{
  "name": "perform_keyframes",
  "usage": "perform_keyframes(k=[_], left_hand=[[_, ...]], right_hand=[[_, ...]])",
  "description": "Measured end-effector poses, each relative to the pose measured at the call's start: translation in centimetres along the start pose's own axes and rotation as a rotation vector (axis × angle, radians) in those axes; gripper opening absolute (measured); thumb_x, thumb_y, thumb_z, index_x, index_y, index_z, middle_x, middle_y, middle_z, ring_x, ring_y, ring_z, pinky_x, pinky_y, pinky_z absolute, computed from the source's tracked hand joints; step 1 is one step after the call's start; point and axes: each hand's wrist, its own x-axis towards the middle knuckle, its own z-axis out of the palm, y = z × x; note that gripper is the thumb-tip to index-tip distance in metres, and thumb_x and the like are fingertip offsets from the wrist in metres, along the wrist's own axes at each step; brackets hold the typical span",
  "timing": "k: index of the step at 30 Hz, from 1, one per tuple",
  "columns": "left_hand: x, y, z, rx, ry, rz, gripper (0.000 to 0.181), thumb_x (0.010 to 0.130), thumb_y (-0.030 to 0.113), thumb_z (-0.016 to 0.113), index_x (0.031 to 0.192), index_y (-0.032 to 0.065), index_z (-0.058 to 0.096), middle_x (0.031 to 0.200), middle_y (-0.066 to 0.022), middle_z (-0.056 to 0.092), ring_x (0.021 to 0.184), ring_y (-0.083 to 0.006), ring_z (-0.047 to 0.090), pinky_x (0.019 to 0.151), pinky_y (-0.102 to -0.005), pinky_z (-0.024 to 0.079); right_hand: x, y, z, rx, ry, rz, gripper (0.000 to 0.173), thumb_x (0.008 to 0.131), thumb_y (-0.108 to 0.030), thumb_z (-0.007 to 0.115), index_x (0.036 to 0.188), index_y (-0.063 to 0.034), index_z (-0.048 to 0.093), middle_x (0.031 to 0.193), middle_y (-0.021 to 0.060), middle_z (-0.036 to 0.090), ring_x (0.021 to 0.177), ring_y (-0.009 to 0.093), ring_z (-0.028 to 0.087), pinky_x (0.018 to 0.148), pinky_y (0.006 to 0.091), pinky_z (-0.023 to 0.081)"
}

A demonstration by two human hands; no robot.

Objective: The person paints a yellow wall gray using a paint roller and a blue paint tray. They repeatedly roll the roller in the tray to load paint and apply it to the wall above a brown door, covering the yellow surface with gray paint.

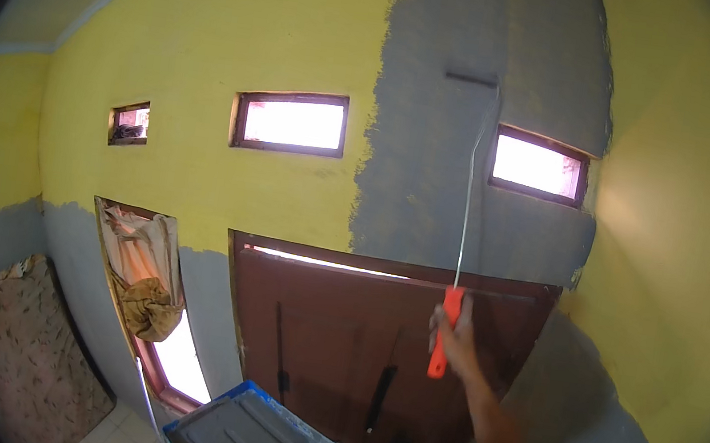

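My right hand (462, 338) grips the orange handle (453, 299) of a paint roller in front of a brown double door. The roller's thin wire shaft (466, 216) runs upward to a dark, narrow roller head (471, 79), at the grey-painted part of the wall (423, 190), left of and above a small window. Patchy yellow shows through the grey. A blue-rimmed paint tray (247, 387) with grey paint and raised ribs is low in front of me. My left hand is out of view; what supports the tray is hidden.
Brown double doors (327, 332) stand below the painted strip. Small windows (294, 123) (539, 166) line the yellow wall. A knotted curtain (150, 309) hangs at a tall window. A mattress (31, 354) leans at the left, and a thin white pole (148, 392) stands beside the tray.
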Motion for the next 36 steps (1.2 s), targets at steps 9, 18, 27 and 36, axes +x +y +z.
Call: perform_keyframes(k=[9,18,27,36], left_hand=[[-1.2,0.1,-2.4,-0.039,0.029,0.008,0.068,0.083,0.046,0.047,0.118,-0.012,0.054,0.11,-0.0265,0.062,0.101,-0.0372,0.059,0.092,-0.0471,0.046],[-4.3,3.5,-2.3,0.024,0.028,0.006,0.075,0.077,0.049,0.052,0.121,-0.0119,0.051,0.112,-0.0264,0.061,0.1,-0.0397,0.06,0.091,-0.0489,0.047],[-2.2,1.4,-10.2,0.126,0.169,0.185,0.079,0.075,0.049,0.054,0.125,-0.0124,0.046,0.109,-0.0265,0.06,0.103,-0.0405,0.059,0.094,-0.0495,0.046],[-5.1,4.4,-6.7,0.085,0.166,0.184,0.073,0.077,0.045,0.057,0.124,-0.0107,0.048,0.108,-0.0259,0.061,0.1,-0.039,0.059,0.093,-0.0488,0.046]], right_hand=[[-16.2,11.3,0.3,0.036,0.006,0.282,0.033,0.097,-0.017,0.052,0.122,-0.0081,0.033,0.078,0.0029,0.054,0.05,0.01,0.052,0.046,0.0271,0.047],[-26.6,16.1,3.3,-0.079,0.103,0.347,0.03,0.092,-0.016,0.06,0.115,-0.0049,0.044,0.065,0.0004,0.052,0.045,0.009,0.05,0.041,0.0267,0.043],[-32.1,18.5,6.1,0.033,0.144,0.456,0.033,0.091,-0.016,0.061,0.12,-0.0072,0.047,0.063,-0.0022,0.05,0.043,0.008,0.048,0.039,0.025,0.04],[-31.2,20.2,7.6,-0.129,0.104,0.287,0.035,0.091,-0.018,0.063,0.119,-0.0035,0.048,0.064,0.0002,0.052,0.046,0.009,0.051,0.042,0.0264,0.041]])
